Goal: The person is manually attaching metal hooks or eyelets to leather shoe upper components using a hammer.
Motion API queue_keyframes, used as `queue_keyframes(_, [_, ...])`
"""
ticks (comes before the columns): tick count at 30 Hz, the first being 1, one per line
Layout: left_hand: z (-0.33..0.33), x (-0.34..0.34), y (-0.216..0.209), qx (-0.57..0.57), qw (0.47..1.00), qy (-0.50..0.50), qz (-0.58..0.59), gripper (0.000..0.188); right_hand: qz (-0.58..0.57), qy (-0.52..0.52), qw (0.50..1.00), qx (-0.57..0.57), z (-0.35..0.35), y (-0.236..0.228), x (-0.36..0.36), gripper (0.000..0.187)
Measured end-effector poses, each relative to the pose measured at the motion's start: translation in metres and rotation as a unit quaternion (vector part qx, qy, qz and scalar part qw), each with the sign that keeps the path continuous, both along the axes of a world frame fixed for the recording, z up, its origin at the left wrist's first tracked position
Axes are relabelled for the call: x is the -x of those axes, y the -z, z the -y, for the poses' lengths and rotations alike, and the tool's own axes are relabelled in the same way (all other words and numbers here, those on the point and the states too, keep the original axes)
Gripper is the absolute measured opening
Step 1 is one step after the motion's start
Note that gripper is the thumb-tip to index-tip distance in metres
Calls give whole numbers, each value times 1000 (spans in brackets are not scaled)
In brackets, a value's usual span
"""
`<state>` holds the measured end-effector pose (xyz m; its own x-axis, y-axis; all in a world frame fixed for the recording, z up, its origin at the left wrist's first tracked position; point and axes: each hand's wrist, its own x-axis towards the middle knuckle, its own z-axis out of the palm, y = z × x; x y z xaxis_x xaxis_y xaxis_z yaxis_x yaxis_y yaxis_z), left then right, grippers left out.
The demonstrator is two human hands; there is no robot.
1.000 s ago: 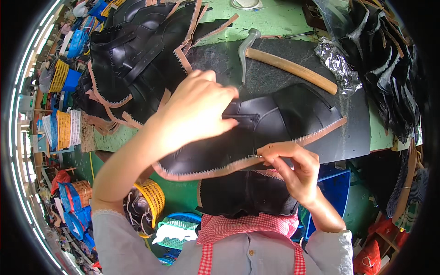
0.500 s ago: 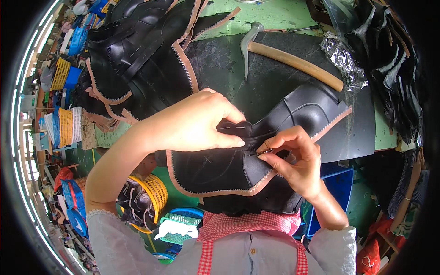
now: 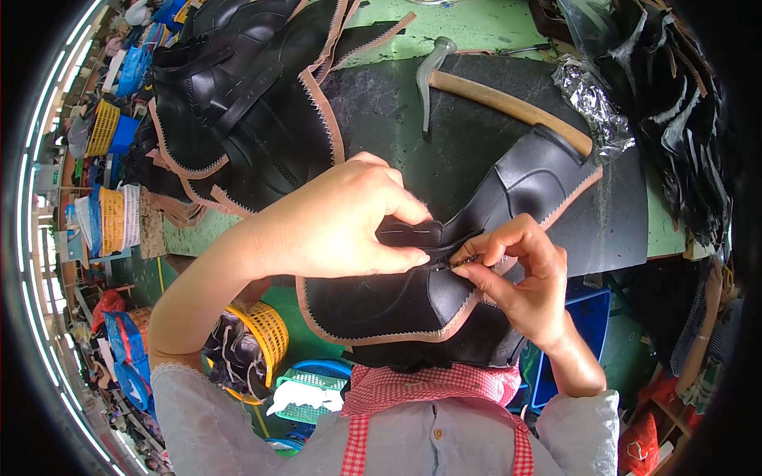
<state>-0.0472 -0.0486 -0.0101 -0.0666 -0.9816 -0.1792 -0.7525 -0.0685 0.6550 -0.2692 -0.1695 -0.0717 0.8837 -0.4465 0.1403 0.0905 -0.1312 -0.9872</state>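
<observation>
A: While the left hand point(image 3: 349, 222) is pinching the smooth black leather piece with the zigzag-stitched tan border point(image 3: 373, 308) between thumb and fingers, what is the right hand point(image 3: 528, 278) doing?

B: It is pinching too, with thumb and forefinger holding a small, thin, dark thing point(image 3: 467, 261) just beside the left fingertips. I cannot tell what that is.

A: Where is the leather piece lying?

B: It is stretching over the near edge of the green tabletop point(image 3: 484, 30). Its far end is resting on the flat black slab point(image 3: 381, 115), close by the hammer with the grey metal head and tan wooden handle point(image 3: 508, 105).

A: And around them?

B: A heap of glossy black leather pieces point(image 3: 246, 99) is covering the tabletop's far left corner. Crumpled silvery wrapping point(image 3: 591, 103) is sitting at the slab's far right corner, and grey-edged black sheets point(image 3: 675, 151) are crowding the tabletop's right edge.
</observation>
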Motion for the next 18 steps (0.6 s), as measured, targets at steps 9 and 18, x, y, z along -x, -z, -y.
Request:
queue_keyframes(9, [-14,35,31,120,981,-149,10,39,-29,81,992,-88,-15,15,2,26])
queue_keyframes(18, [-17,38,22,151,978,-140,-23,31,46,67,979,-186,-20,14,9,18])
